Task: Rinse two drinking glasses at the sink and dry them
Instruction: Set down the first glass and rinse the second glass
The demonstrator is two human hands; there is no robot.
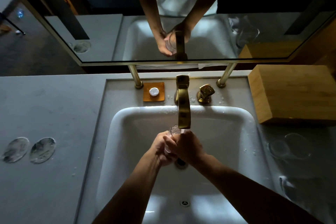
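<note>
Clear glass (174, 130) gripped between left hand (161, 148) and right hand (189, 146) under tap (184, 107).

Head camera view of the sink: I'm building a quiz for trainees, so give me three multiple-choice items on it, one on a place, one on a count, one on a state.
1. Where is the glass held?
A. On the left counter
B. Under the tap's spout, over the sink
C. On the wooden box

2. How many round coasters lie on the left counter?
A. Two
B. Four
C. None

3. How is the glass held?
A. Resting alone in the basin
B. By the left hand only
C. By both hands

Answers:
B, its rim shows just below the tap, above the sink.
A, a pair of coasters lies side by side.
C, left hand and right hand wrap round it.
</note>
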